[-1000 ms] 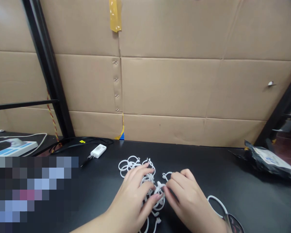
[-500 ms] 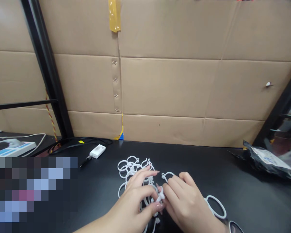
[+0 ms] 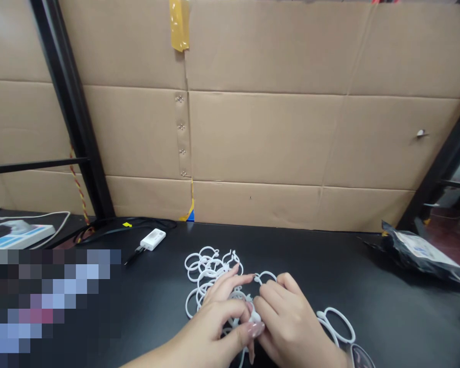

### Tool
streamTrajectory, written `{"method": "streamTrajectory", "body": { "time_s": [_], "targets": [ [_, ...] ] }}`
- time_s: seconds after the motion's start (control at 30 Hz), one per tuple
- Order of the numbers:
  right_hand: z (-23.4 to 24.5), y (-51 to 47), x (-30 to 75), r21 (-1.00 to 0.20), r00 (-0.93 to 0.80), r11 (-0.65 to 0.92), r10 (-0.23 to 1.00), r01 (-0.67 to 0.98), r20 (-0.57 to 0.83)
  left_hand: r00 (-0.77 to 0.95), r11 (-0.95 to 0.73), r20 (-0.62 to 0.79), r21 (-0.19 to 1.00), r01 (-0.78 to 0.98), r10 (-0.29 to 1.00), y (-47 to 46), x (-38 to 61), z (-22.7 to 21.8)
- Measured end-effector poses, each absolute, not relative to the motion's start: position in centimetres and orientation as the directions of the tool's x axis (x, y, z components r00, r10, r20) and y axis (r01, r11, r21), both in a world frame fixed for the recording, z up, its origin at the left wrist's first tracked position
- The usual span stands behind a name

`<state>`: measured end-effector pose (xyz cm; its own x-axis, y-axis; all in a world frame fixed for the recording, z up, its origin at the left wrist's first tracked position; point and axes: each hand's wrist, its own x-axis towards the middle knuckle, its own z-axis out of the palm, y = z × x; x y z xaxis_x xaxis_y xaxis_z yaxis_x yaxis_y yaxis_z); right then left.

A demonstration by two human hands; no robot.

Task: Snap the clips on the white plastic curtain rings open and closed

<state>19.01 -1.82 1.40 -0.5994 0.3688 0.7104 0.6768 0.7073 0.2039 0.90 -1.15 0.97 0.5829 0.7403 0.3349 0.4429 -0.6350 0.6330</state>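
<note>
Several white plastic rings with small knobbed clasps, like curtain rings, lie in a loose pile (image 3: 199, 273) on the black table. Over the pile's right side my left hand (image 3: 224, 319) pinches one white ring (image 3: 255, 316) between thumb and index finger, its other fingers stretched out. My right hand (image 3: 291, 317) is curled close against it, fingers bent at the same ring; its fingertips are partly hidden. Just beyond the right knuckles lies another white ring (image 3: 267, 275). More white rings (image 3: 341, 324) rest beside my right wrist, which wears a dark watch (image 3: 360, 357).
A white charger plug (image 3: 153, 238) with a black end lies back left, near black cables. At far left is a power strip (image 3: 23, 236). A black plastic package (image 3: 421, 250) sits on the right. Cardboard (image 3: 260, 138) stands behind the table, between black frame posts (image 3: 74, 107).
My hands stay together at the ring, with small finger movements. The left index finger and thumb have shifted slightly, and the view has moved a little.
</note>
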Motion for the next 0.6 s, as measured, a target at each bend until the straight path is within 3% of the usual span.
{"method": "streamTrajectory", "body": {
  "time_s": [0.27, 0.43, 0.6],
  "targets": [
    [0.9, -1.6, 18.7, 0.157, -0.591, 0.713, 0.413, 0.683, 0.693, 0.597, -0.658, 0.353, 0.617, 0.431, 0.721, -0.8, 1.1, 1.2],
    [0.9, -1.9, 18.7, 0.052, -0.549, 0.736, 0.454, 0.675, 0.702, 0.564, -0.619, 0.355, 0.683, 0.389, 0.746, -1.0, 1.0, 2.6],
    [1.3, -2.3, 18.5, 0.054, -0.531, 0.738, 0.430, 0.672, 0.730, 0.576, -0.582, 0.343, 0.756, 0.300, 0.742, -1.4, 1.0, 3.6]
  ]
}}
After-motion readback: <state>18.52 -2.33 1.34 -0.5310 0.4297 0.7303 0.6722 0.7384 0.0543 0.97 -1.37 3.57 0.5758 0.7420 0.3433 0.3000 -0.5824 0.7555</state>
